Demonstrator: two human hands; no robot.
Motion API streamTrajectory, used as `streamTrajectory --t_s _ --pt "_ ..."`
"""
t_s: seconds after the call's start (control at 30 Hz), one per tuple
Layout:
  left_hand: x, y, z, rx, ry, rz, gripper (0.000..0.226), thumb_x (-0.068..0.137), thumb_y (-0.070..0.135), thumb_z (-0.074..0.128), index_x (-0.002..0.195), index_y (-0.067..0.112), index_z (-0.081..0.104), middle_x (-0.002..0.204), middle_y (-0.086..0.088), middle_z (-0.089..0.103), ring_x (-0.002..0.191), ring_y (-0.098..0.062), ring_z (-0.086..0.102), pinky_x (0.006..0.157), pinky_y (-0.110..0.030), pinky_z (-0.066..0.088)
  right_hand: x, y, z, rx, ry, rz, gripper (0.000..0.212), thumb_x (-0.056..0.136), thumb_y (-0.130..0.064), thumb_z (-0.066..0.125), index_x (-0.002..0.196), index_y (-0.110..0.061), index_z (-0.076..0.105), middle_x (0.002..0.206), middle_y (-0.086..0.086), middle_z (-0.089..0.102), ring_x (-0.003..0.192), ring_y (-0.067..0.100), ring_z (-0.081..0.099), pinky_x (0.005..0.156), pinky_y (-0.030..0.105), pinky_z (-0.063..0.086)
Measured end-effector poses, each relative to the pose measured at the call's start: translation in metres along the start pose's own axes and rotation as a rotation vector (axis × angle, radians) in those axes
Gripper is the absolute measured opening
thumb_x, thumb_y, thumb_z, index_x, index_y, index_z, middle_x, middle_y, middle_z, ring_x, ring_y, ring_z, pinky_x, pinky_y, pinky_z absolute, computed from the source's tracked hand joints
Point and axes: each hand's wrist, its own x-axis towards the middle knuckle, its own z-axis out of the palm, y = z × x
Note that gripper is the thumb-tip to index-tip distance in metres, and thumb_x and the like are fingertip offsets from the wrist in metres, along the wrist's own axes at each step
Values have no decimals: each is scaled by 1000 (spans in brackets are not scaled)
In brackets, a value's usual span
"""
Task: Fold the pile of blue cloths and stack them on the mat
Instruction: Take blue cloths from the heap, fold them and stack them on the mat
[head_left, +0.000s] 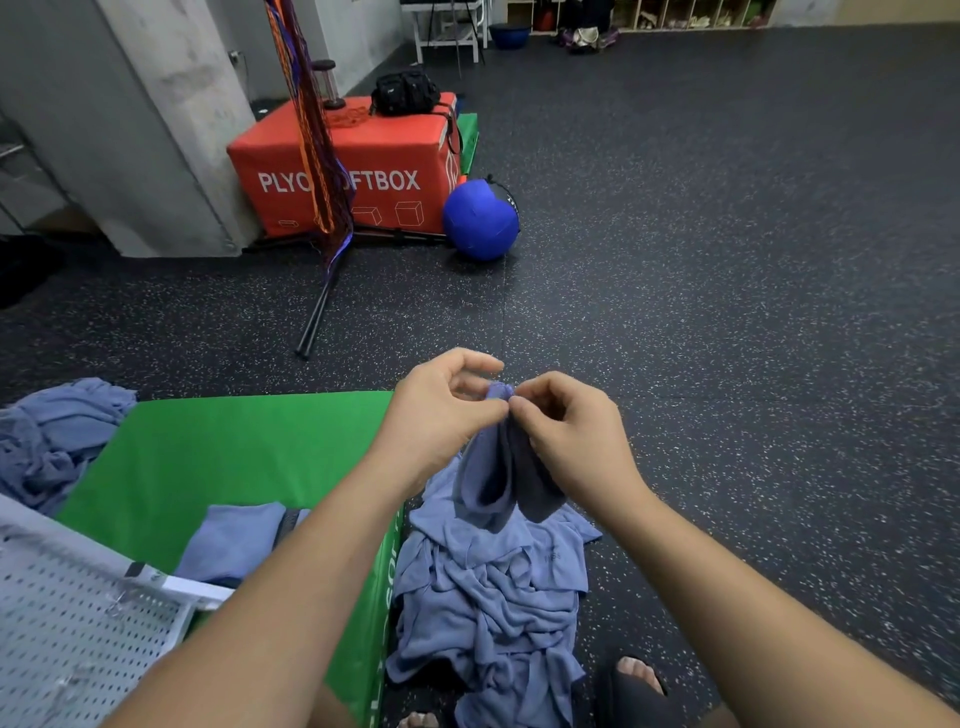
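Observation:
I hold one blue cloth (496, 475) up in front of me; it hangs down in two folds. My left hand (441, 410) and my right hand (569, 431) both pinch its top edge, fingertips close together. Below it a crumpled pile of blue cloths (493, 597) lies on the dark floor, just right of the green mat (228, 447). A folded blue cloth (234, 540) rests on the mat near its front. Another heap of blue cloths (47, 436) lies at the mat's far left.
A white perforated metal panel (78, 623) overlaps the mat's front left. My sandalled foot (636, 680) stands beside the pile. Farther off are a red plyo box (353, 166), a blue ball (480, 218), a black stand with hanging straps (319, 306) and a concrete pillar (156, 130).

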Motion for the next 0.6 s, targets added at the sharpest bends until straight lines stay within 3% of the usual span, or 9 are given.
streamTrajectory --t_s 0.07,0.13,0.23,0.33,0.5,0.6 --pt "0 1 2 9 -6 24 45 81 6 87 117 28 74 100 5 82 82 -7 73 91 -35 61 1 -2 0 180 -21 80 3 94 -22 75 92 -21 77 84 2 79 80 27 75 80 51 64" --pt "0 1 3 33 11 48 45 79 11 89 117 30 73 101 8 81 81 -9 73 90 -39 62 1 -4 -1 297 -24 113 4 97 -14 74 96 -16 78 89 13 79 91 42 75 80 60 64" --pt "1 2 4 52 46 43 42 76 20 82 115 35 73 97 9 82 84 -17 76 86 -43 62 0 -4 -1 274 -11 116 7 98 -10 75 97 -16 78 87 8 80 91 35 77 82 56 65" --pt "2 2 3 50 70 24 43 76 17 76 114 36 74 94 8 82 83 -11 73 82 -37 58 0 -2 -1 239 5 118 10 96 -12 75 93 -21 78 86 1 80 88 28 77 83 54 65" --pt "3 2 2 72 91 20 42 78 15 76 116 34 74 92 9 82 85 -11 75 91 -43 61 1 -4 0 309 40 110 11 97 -8 73 95 -18 77 88 5 79 89 34 77 79 53 66" --pt "1 2 3 88 77 43 41 85 6 77 119 28 74 89 9 82 81 -8 73 89 -37 60 0 -3 2 309 9 108 13 99 -7 70 98 -16 78 90 4 80 87 30 78 78 47 67"
